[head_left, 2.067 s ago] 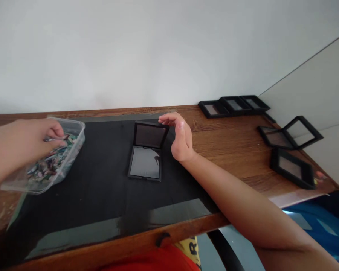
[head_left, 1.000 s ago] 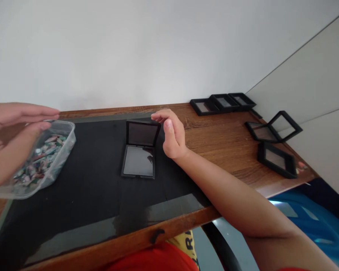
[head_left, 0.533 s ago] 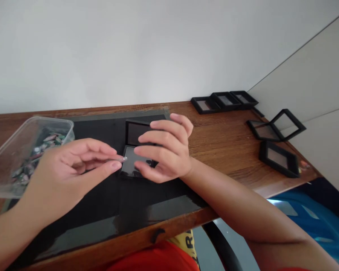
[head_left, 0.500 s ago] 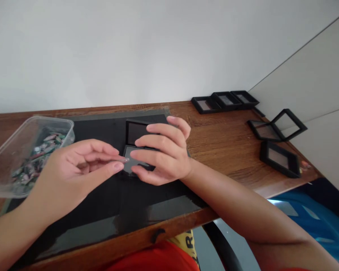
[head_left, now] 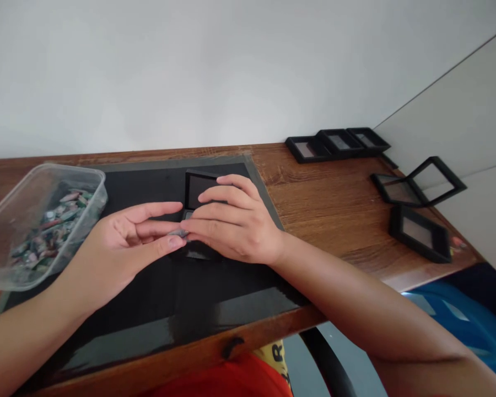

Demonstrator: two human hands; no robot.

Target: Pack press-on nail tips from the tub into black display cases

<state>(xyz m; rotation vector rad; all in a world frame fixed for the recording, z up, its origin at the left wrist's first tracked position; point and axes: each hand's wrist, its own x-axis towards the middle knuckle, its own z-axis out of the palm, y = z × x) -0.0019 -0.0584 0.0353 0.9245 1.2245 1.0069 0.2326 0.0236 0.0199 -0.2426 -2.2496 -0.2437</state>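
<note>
My left grip (head_left: 126, 237) is pinched together on a small greyish piece (head_left: 177, 234), thumb below and a finger above; the index finger extends apart, over it. The fingertips of my right grip (head_left: 240, 220) meet the piece's right end; I cannot tell whether they clamp it. Piece position: above the near part of an open black case (head_left: 198, 192), whose lid stands upright behind my fingers, base mostly covered by my right grip. Case sits on a black mat (head_left: 140, 298) on the wooden counter (head_left: 326, 204). Left of it, a clear plastic tub (head_left: 96, 205) holds many mixed pieces (head_left: 45, 234), green, pinkish and white. Far right: three black frames (head_left: 339, 143) in a row near the wall, a second open case (head_left: 400, 192), and a black tray (head_left: 419, 234) just in front.
</note>
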